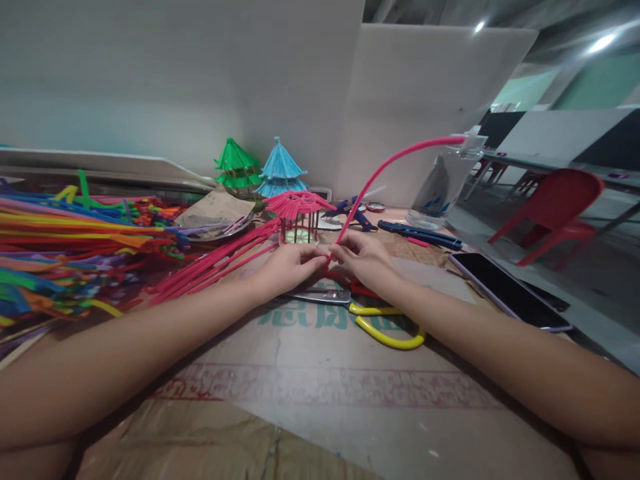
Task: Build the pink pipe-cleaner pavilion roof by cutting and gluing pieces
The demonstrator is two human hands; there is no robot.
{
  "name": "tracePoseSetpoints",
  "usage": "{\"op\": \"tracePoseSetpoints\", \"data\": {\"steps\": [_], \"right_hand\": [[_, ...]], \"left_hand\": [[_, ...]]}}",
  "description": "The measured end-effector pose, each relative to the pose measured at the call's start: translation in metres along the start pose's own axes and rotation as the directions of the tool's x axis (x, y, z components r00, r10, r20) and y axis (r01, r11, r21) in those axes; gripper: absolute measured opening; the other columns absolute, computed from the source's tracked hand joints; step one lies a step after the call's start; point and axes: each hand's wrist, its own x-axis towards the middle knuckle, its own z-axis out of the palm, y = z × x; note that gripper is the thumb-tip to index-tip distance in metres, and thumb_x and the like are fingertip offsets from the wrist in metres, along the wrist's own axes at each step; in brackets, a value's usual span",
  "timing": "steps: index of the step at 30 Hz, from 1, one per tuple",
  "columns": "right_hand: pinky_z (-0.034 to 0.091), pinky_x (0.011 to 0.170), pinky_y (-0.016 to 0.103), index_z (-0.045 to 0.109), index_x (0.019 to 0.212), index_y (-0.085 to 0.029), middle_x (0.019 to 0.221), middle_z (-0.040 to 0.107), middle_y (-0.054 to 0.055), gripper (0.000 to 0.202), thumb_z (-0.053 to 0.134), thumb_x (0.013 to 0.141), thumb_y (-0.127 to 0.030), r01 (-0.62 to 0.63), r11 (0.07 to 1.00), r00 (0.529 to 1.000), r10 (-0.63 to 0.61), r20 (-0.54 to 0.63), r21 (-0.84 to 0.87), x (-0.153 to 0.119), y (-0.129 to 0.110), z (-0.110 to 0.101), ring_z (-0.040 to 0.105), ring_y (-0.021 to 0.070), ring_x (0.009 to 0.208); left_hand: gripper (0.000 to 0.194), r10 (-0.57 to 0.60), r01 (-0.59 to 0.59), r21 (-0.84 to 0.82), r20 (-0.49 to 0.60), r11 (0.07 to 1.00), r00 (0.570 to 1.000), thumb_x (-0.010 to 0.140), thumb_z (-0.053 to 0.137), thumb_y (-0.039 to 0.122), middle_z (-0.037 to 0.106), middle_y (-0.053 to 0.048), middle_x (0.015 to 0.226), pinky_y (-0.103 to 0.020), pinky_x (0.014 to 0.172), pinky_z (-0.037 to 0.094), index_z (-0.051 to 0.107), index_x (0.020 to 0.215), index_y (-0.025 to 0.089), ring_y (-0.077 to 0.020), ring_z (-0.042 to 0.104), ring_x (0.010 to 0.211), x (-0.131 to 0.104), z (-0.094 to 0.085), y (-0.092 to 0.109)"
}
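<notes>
Both of my hands meet near the middle of the table. A long pink pipe cleaner (373, 177) rises from my fingers and arches to the upper right. My right hand (363, 260) pinches it near its lower end. My left hand (297, 267) is closed, thumb against fingers, at the same lower end. Just behind stands a small pavilion (299, 207) with a pink roof and brown posts. Scissors (390, 337) with yellow handles lie below my hands. More pink pipe cleaners (215, 267) lie to the left of my left hand.
Colourful pipe cleaners (90, 233) pile up at the left. Green (237, 160) and blue (280, 167) pavilions stand at the back. A glue gun (356, 215), a blue cutter (420, 233), a clear container (440, 187) and a phone (507, 290) are at the right.
</notes>
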Motion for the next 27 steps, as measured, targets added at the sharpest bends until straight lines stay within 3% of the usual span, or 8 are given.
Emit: {"op": "tracePoseSetpoints", "data": {"steps": [7, 10, 15, 19, 22, 27], "right_hand": [[0.041, 0.058, 0.024, 0.065, 0.074, -0.018, 0.069, 0.062, -0.001, 0.018, 0.06, 0.084, -0.032, -0.008, 0.998, 0.998, 0.005, 0.061, 0.055, 0.0, -0.007, 0.001, 0.053, 0.013, 0.064], [0.043, 0.058, 0.024, 0.066, 0.075, -0.018, 0.07, 0.065, 0.0, 0.018, 0.06, 0.084, -0.032, -0.056, 0.995, 0.995, 0.048, 0.091, 0.088, 0.0, -0.008, 0.001, 0.055, 0.0128, 0.064], [0.051, 0.065, 0.027, 0.068, 0.096, -0.019, 0.089, 0.07, 0.003, 0.018, 0.061, 0.085, -0.031, -0.018, 0.997, 0.992, 0.009, 0.124, 0.07, -0.008, -0.003, -0.02, 0.063, 0.0155, 0.077], [0.051, 0.069, 0.029, 0.069, 0.101, -0.017, 0.094, 0.072, 0.006, 0.021, 0.062, 0.086, -0.031, -0.008, 0.999, 0.993, 0.012, 0.113, -0.036, -0.005, 0.0, -0.034, 0.064, 0.0168, 0.079], [0.051, 0.068, 0.027, 0.07, 0.092, -0.017, 0.087, 0.072, 0.004, 0.013, 0.063, 0.085, -0.025, -0.058, 0.997, 0.986, 0.05, 0.157, 0.045, 0.009, -0.001, -0.023, 0.065, 0.0156, 0.077], [0.046, 0.054, 0.022, 0.066, 0.079, -0.017, 0.071, 0.067, 0.0, 0.007, 0.063, 0.082, -0.023, -0.121, 0.983, 0.981, 0.098, 0.166, 0.14, 0.02, -0.004, 0.004, 0.061, 0.0123, 0.063]], "left_hand": [[0.031, -0.003, 0.004, -0.024, 0.051, 1.0, 0.999, 0.087, 0.054, 0.037, 0.074, -0.003, 0.09, -0.024, 0.071, 0.046, 0.074, 0.101, 0.016, -0.0183, 0.065, 0.081, 0.001, 0.0, -0.002], [0.034, -0.024, 0.024, 0.004, 0.055, 1.0, 0.998, 0.087, 0.054, 0.04, 0.074, -0.003, 0.086, -0.024, 0.067, 0.045, 0.074, 0.098, 0.015, -0.0181, 0.065, 0.076, 0.001, -0.001, 0.0], [0.03, -0.068, 0.068, -0.008, 0.009, 0.998, 0.998, 0.086, 0.056, 0.041, 0.072, -0.003, 0.08, -0.022, 0.061, 0.043, 0.072, 0.088, 0.015, -0.0162, 0.062, 0.071, -0.001, -0.001, 0.003], [0.029, -0.107, 0.11, -0.057, 0.055, 0.992, 0.993, 0.086, 0.056, 0.041, 0.07, -0.001, 0.075, -0.021, 0.057, 0.041, 0.07, 0.086, 0.016, -0.0144, 0.06, 0.065, 0.0, 0.001, 0.003], [0.03, -0.103, 0.105, -0.072, 0.028, 0.992, 0.994, 0.086, 0.057, 0.041, 0.073, -0.002, 0.081, -0.021, 0.059, 0.043, 0.072, 0.09, 0.016, -0.0153, 0.063, 0.069, 0.001, 0.001, 0.001], [0.032, -0.1, 0.1, -0.008, -0.039, 0.995, 0.994, 0.086, 0.057, 0.042, 0.074, -0.002, 0.079, -0.02, 0.057, 0.043, 0.075, 0.09, 0.015, -0.0153, 0.063, 0.066, 0.002, -0.001, -0.002]]}}
